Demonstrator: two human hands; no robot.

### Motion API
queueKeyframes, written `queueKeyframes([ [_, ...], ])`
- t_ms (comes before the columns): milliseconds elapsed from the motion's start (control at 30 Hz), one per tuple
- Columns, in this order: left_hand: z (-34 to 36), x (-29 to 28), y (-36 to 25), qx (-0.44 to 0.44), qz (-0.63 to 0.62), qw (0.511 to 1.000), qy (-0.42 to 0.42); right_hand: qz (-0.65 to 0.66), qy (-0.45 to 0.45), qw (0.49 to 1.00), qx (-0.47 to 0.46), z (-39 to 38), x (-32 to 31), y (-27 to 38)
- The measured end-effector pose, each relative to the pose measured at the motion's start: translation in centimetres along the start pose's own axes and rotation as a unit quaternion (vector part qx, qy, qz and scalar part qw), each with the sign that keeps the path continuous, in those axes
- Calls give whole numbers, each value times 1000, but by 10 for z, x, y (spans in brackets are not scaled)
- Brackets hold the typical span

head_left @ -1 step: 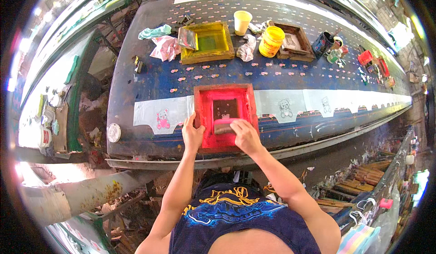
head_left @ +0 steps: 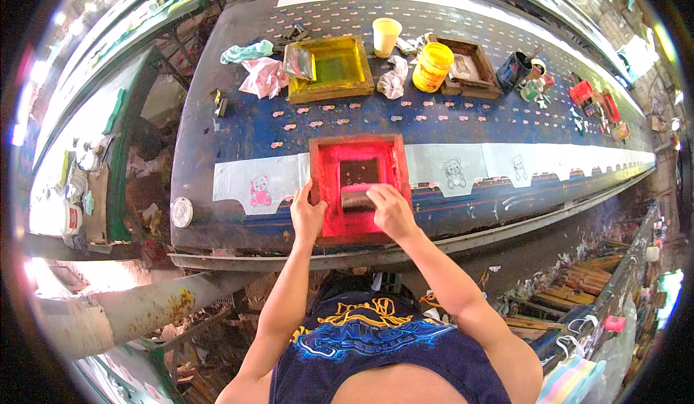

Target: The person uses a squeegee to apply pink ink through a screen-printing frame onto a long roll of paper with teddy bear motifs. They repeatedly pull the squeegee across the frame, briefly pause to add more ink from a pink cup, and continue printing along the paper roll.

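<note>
A wooden screen frame (head_left: 359,147) coated in pink-red ink lies on a strip of white fabric pieces (head_left: 463,164) along the near side of a long blue printing table (head_left: 217,126). My left hand (head_left: 308,214) presses on the frame's lower left edge. My right hand (head_left: 390,211) grips a squeegee (head_left: 356,199) inside the frame, near its lower half. The white piece (head_left: 254,185) to the left carries a pink bear print. Those to the right show grey bear outlines.
At the far side of the table stand a yellow-inked screen frame (head_left: 331,69), a brown frame (head_left: 468,68), a yellow ink tub (head_left: 432,66), a yellow cup (head_left: 386,35), crumpled rags (head_left: 262,76) and small paint pots (head_left: 587,92). A metal rail (head_left: 506,232) runs along the table's near edge.
</note>
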State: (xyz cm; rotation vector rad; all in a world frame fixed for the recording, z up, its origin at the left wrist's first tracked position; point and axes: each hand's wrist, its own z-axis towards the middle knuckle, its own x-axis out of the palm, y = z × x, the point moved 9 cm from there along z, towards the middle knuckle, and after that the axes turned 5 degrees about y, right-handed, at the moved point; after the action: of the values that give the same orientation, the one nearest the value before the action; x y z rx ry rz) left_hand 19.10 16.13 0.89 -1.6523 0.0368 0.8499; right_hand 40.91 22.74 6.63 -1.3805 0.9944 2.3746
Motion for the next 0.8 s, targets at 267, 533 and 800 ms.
queueKeyframes([
  [267, 10, 1, -1, 11, -12, 1000, -5, 36, -34, 999, -14, 93, 0, -49],
  [533, 9, 2, 0, 11, -9, 1000, -5, 48, -4, 999, 20, 67, 7, -39],
  [800, 10, 5, 3, 11, -1, 1000, 0, 17, 58, 998, 9, -32, 0, 34],
])
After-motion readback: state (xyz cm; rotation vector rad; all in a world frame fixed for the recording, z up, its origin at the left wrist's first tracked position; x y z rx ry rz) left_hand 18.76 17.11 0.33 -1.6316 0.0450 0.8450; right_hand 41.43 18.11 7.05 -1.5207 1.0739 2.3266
